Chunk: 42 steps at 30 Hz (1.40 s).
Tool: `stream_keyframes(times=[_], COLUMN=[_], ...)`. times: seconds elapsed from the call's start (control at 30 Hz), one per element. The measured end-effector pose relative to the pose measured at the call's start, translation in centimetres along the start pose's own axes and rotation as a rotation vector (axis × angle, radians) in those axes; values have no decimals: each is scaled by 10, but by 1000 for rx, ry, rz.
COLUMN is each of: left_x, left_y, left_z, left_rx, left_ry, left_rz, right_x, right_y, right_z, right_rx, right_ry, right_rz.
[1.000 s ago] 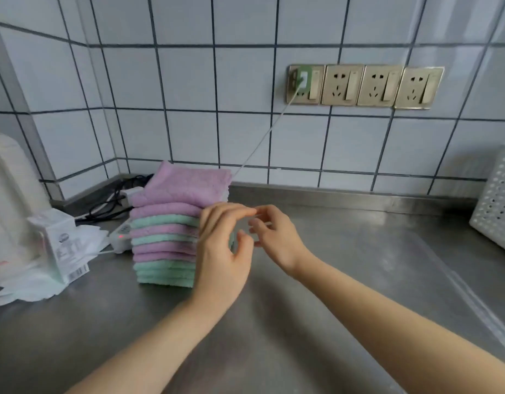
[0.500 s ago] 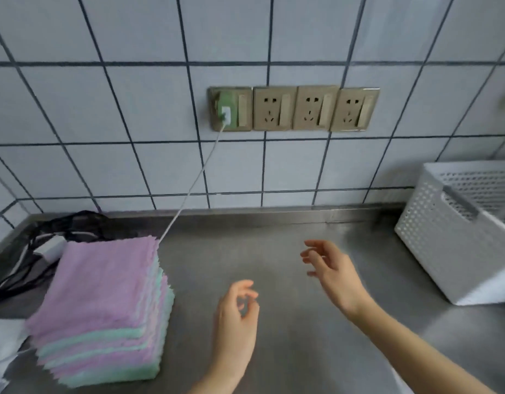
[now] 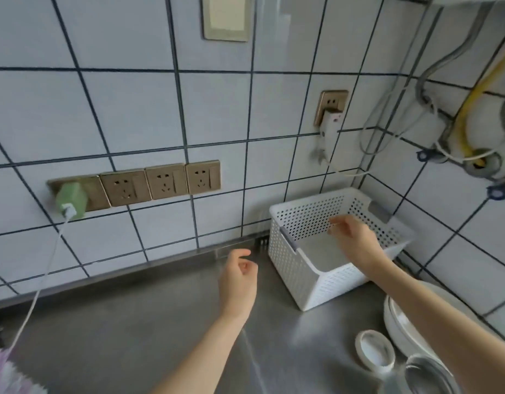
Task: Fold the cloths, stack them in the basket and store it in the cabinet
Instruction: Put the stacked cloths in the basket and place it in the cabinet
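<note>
A white perforated plastic basket (image 3: 299,268) stands in the counter's far right corner against the tiled wall, with nothing inside. My right hand (image 3: 355,241) hovers over the basket's open top, fingers loosely spread, holding nothing. My left hand (image 3: 238,280) is in the air over the steel counter, just left of the basket, fingers loosely curled and holding nothing. Only a purple corner of the folded cloth stack (image 3: 9,376) shows at the bottom left edge.
A green charger (image 3: 70,201) sits in the leftmost of several wall sockets, its white cable running down to the left. White bowls (image 3: 401,322), a small lid (image 3: 374,351) and a glass (image 3: 427,376) sit at the front right. Pipes run along the right wall.
My view has swung right from the cloth stack to the basket. Both hands left the stack and moved right; my right hand now is over the basket.
</note>
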State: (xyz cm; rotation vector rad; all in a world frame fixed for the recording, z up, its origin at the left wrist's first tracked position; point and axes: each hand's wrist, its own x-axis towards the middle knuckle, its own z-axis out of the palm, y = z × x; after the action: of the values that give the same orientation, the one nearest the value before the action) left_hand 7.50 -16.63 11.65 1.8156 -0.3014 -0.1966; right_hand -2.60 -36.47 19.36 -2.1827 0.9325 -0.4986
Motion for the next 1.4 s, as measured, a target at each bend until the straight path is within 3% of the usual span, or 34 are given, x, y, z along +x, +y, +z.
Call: stream_keyframes(times=[0.1,0.3,0.53,0.73,0.97,1.23,1.4], left_x=[11,20,55,76,86,81,65], left_y=[23,19,16,6,19,15,16], left_z=[40,97,131,144,144,131,96], left_rx=[34,3,-136,-286,-700,-775,-763], left_ry=[-62,-195,-61,-2,-137,-144,-113], left_rz=[15,-132,-319,-444,-653,-678,-662], right_x=[41,105,156,197,223,220,193], right_y=[29,86,135,164,174,181,167], right_z=[-38,-73,-73,-56,-41,-48,-50], right_rx=[-102,-376,-707,-666,-637,-337,-286], right_ry=[17,-3,-82,-63,-48,18,24], right_rz=[71,162,66,164,214,233,191])
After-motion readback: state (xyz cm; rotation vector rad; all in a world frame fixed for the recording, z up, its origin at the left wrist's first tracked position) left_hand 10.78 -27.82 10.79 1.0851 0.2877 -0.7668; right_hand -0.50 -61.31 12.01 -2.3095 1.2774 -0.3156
